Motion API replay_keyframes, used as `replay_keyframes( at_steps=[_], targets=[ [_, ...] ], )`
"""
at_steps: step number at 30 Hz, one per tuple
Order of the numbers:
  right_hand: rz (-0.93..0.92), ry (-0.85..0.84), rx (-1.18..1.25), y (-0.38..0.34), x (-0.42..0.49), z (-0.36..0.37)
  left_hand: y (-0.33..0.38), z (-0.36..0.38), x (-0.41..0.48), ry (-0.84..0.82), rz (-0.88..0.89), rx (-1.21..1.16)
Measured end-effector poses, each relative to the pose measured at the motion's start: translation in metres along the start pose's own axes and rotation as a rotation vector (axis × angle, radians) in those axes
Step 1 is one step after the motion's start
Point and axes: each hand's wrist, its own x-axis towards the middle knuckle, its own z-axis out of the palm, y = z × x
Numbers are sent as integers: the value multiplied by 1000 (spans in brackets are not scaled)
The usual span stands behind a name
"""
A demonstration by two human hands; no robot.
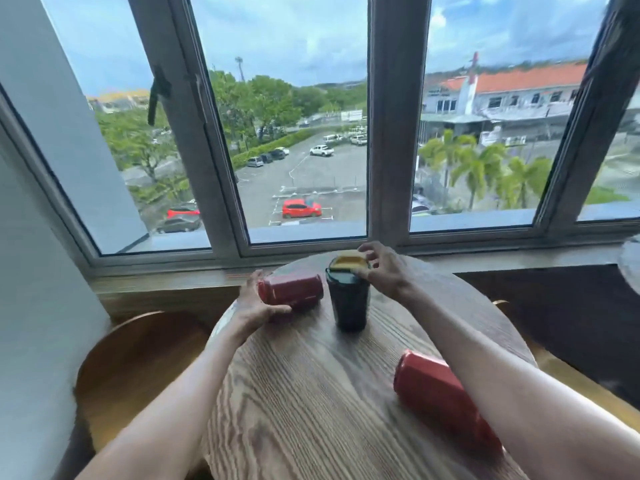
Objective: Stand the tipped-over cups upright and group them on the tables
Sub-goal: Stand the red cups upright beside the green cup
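Observation:
A round wooden table (pixel 311 393) fills the lower middle of the head view. A dark green cup with a yellow lid (pixel 348 296) stands upright near the far edge. My right hand (pixel 382 271) hovers at its lid, fingers spread, touching the rim side. A red cup (pixel 292 291) lies on its side to the left of the green one; my left hand (pixel 254 303) cups its left end, fingers curled around it. A second red cup (pixel 440 393) lies tipped over at the near right, partly under my right forearm.
A wooden chair seat (pixel 138 368) sits left of the table, another chair edge (pixel 588 393) to the right. A window sill and large window frame (pixel 394 133) run just behind the table. Another table's rim (pixel 632 265) shows at the far right.

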Motion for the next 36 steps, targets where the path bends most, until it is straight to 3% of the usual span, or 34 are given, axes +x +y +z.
replay_keyframes(
  at_steps=[7,13,20,36],
  targets=[
    [170,-153,305,5,8,5,-39,9,33,-88,-141,-204],
    [186,-140,392,10,11,10,-8,5,-8,40,67,-293],
    [181,-149,436,18,13,13,34,14,-59,109,329,-79],
    [177,-154,457,14,7,10,33,51,-90,66,448,-105]
  ],
)
